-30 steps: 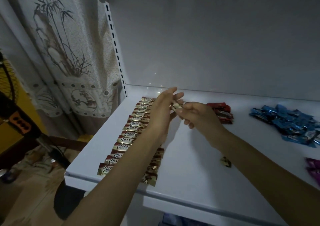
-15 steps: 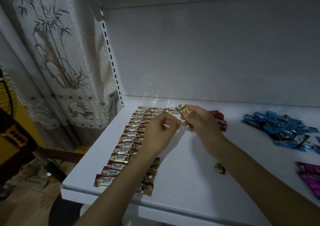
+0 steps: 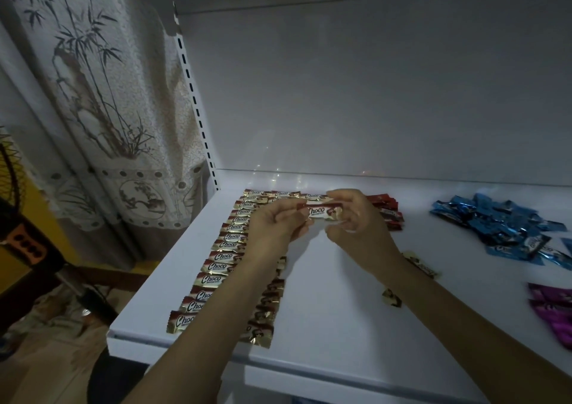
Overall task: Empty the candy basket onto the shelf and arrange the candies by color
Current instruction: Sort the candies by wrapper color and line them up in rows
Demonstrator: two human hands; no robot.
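Smooth white shelf (image 3: 340, 326) is sitting next to a bamboo-print curtain (image 3: 102, 94) at 9 o'clock. Left hand (image 3: 275, 227) and right hand (image 3: 356, 224) are each pinching an end of one crinkly foil Choco candy (image 3: 322, 212) at 12 o'clock, just by the gold row (image 3: 216, 267).

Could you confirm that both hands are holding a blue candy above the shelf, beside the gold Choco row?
Not quite: in the head view, the candy held by the left hand and right hand is gold, not blue; it is above the shelf, beside the gold Choco row.
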